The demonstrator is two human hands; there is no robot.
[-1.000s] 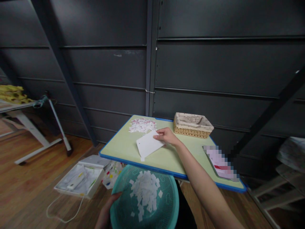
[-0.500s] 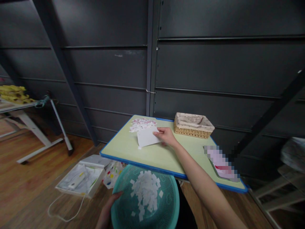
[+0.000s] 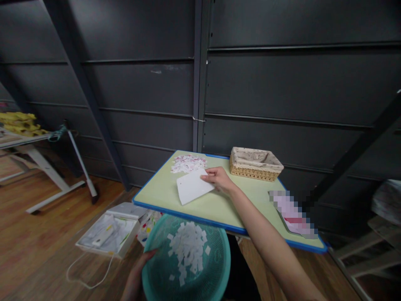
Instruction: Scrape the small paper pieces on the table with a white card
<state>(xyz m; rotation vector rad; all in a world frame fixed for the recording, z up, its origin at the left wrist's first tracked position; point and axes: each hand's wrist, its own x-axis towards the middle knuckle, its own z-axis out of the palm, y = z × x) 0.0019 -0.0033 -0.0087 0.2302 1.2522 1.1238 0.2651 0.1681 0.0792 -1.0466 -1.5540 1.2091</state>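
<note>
My right hand (image 3: 219, 180) pinches the right edge of a stiff white card (image 3: 191, 187) just above the tabletop. The card is tilted, and a small hole shows near its left side. Behind it on the table lies a flat heap of small white and pinkish paper pieces (image 3: 188, 162). Below the front edge, my left hand (image 3: 144, 264) grips the left rim of a round teal plastic basket (image 3: 217, 267), with the thumb over the rim and the other fingers hidden. Many small white paper squares (image 3: 189, 248) are piled inside the basket.
The pale yellow table (image 3: 159, 188) has a blue edge. A cloth-lined wicker basket (image 3: 255, 165) stands at its back right, and a partly blurred pinkish packet (image 3: 293, 215) lies at the right. An open white box (image 3: 108, 234) with a cord sits on the floor.
The card has come nearer the front edge and tilted, its lower left corner dropping. The teal basket has shifted slightly left with my left hand. A loose square near the card is no longer visible.
</note>
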